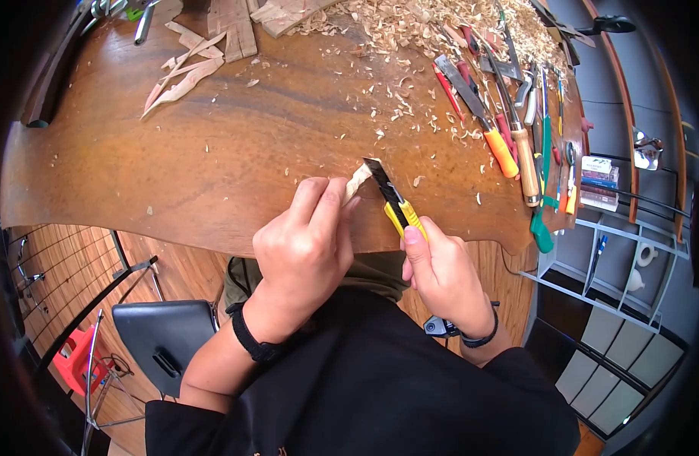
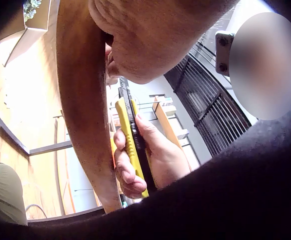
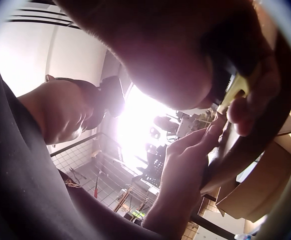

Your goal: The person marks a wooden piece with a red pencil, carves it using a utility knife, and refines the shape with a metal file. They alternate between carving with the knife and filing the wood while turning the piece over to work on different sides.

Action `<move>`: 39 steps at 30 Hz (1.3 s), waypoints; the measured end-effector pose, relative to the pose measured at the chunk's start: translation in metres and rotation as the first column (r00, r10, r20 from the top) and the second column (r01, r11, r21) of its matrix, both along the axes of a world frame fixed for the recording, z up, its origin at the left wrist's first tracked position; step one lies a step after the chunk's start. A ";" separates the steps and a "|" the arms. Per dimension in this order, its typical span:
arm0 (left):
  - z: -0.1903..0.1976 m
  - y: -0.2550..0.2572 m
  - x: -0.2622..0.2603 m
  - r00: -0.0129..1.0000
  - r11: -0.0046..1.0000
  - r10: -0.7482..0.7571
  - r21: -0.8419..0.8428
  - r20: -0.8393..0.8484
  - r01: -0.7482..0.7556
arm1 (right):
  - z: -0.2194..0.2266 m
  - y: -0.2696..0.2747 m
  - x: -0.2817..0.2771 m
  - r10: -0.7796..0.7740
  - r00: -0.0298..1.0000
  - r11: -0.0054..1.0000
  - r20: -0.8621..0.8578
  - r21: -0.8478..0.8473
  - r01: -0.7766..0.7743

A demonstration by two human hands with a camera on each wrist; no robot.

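Over the front edge of the wooden table (image 1: 212, 182), my left hand (image 1: 304, 235) pinches a small pale piece of wood (image 1: 357, 182), most of it hidden by the fingers. My right hand (image 1: 444, 270) grips a yellow and black utility knife (image 1: 402, 215), with the thumb lying along its handle. The knife's dark blade (image 1: 376, 169) is extended and overlaps the wood's far end in the head view. In the left wrist view the yellow knife handle (image 2: 128, 132) shows between the right hand's fingers and thumb.
Wood shavings (image 1: 410, 30) heap at the table's back. Chisels, files and other tools lie at the right, including an orange-handled chisel (image 1: 501, 152) and a green-handled tool (image 1: 543, 228). Wood offcuts (image 1: 186, 83) lie at the back left. A black chair (image 1: 167, 338) stands left below the table.
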State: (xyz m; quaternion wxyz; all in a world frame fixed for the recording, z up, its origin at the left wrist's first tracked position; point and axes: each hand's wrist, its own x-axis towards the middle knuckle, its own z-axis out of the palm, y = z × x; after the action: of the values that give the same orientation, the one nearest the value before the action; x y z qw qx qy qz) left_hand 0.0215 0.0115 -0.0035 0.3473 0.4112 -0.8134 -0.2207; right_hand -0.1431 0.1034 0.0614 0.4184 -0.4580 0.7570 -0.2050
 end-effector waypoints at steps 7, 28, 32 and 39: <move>-0.006 0.003 -0.001 1.000 0.998 0.023 -0.061 0.014 -0.023 | -0.001 -0.002 0.002 -0.126 0.953 0.989 0.274 0.113 0.098; -0.008 0.005 -0.001 0.999 0.995 0.050 -0.087 0.002 -0.050 | -0.003 0.009 0.000 -0.102 0.986 0.994 0.133 0.051 0.096; -0.006 0.004 -0.001 0.999 0.996 0.054 -0.078 0.008 -0.053 | -0.003 0.013 0.000 -0.070 0.993 0.997 0.099 0.034 0.067; -0.005 0.003 -0.001 0.999 0.997 0.044 -0.060 -0.002 -0.044 | -0.001 0.015 -0.002 -0.083 0.994 0.996 0.066 0.015 0.083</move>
State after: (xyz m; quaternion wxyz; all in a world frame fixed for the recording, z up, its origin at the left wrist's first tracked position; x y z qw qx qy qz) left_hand 0.0203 0.0142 -0.0083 0.3646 0.4182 -0.8103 -0.1885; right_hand -0.1450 0.1187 0.0601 0.4374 -0.4165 0.7622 -0.2329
